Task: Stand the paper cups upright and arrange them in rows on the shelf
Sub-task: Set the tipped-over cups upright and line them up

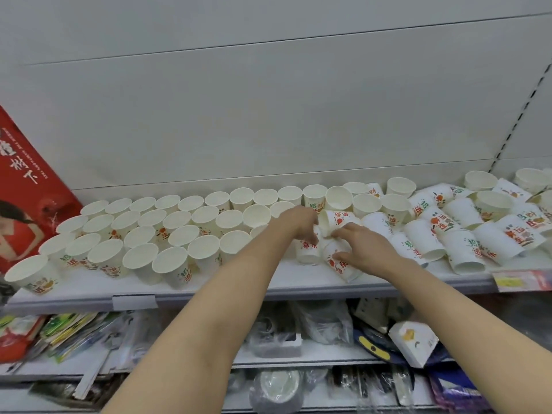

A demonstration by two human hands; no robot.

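paper cups: green and red Chinese print; "招" legible on several, remainder too blurred to read
red box: white Chinese characters, "树下" legible; a line of small Latin letters beside them, too small to read
price tag, on the shelf edge: yellow and red, print unreadable

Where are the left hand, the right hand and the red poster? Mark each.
left hand [300,224], head view, back of the hand.
right hand [363,245], head view, back of the hand.
red poster [27,186], head view, its red face near the white lettering.
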